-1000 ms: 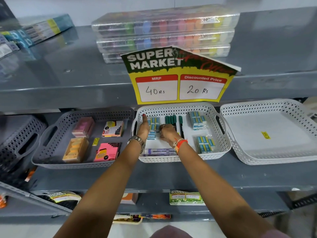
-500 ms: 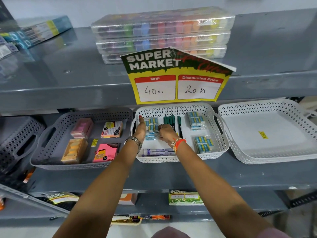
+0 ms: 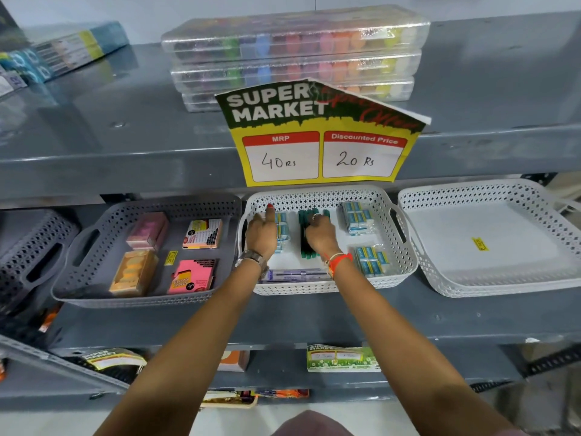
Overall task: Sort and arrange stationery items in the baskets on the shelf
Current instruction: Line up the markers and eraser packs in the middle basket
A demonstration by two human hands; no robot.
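Reaching into the white basket (image 3: 327, 286) on the shelf (image 3: 314, 322), the right hand (image 3: 320, 236) is seen clasped around green pens (image 3: 304, 243) at its middle, while the left hand (image 3: 261, 232), fingers loosely extended, is laid on eraser packs (image 3: 282, 222) alongside.

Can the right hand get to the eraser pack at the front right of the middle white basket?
Probably yes. The right hand rests on the green pens in the same white basket, and the eraser pack lies just to its right, uncovered, with bare basket floor between them.
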